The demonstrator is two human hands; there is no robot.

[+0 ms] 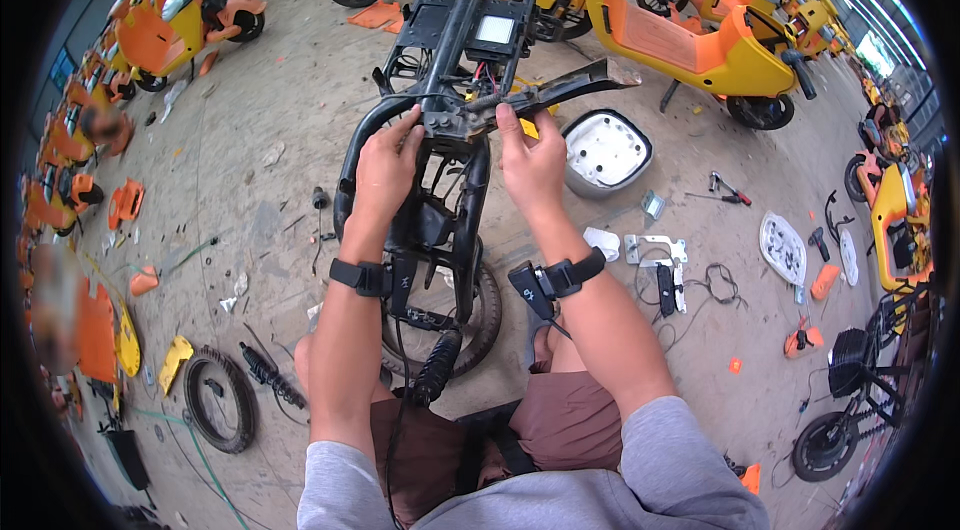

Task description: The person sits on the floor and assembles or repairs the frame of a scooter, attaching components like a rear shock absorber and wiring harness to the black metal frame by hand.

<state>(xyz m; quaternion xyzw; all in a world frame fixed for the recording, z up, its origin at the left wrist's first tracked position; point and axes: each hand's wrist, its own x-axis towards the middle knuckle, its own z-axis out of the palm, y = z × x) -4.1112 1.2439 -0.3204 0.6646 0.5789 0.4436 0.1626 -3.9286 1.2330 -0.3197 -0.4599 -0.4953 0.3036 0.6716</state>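
Right hand fingers closed on the black bracket; left hand fingers at its left end, can't tell if gripping. Bracket lies across the scooter frame, long axis left-right, flared end pointing right and slightly away. White-lined tub just beside, yellow scooter blocking beyond

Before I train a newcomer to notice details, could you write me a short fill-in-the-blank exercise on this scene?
1. The right hand holds a long part whose colour is ____.
2. The open tub sits on the ____-hand side of the frame.
3. The loose tyre lies on the ____-hand side of the frame.
4. The shirt sleeves have the colour ____.

Missing words: black; right; left; grey.
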